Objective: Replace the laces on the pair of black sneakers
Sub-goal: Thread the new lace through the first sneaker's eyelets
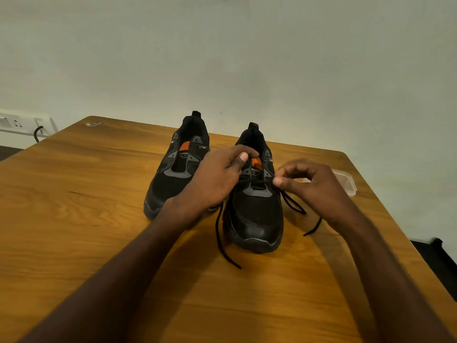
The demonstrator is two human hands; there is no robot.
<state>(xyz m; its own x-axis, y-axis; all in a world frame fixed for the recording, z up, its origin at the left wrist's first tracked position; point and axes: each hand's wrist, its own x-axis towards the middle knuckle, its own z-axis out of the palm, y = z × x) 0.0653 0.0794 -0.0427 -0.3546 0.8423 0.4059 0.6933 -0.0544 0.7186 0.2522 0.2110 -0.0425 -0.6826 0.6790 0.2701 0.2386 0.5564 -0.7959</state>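
Two black sneakers stand side by side on the wooden table (99,219), toes toward me. The left sneaker (173,177) has no lace in its eyelets. The right sneaker (257,214) has a black lace (220,241) threaded through its lowest eyelets, with both ends trailing onto the table. My left hand (217,177) grips the right sneaker's left eyelet flap, thumb near the tongue. My right hand (314,184) pinches the lace at the sneaker's right eyelets between thumb and fingers.
A clear plastic container (346,181) lies on the table behind my right hand. The table's far edge stands close to a pale wall. A wall socket strip (14,125) with a black cable sits at far left. A dark object (437,258) is off the table's right side.
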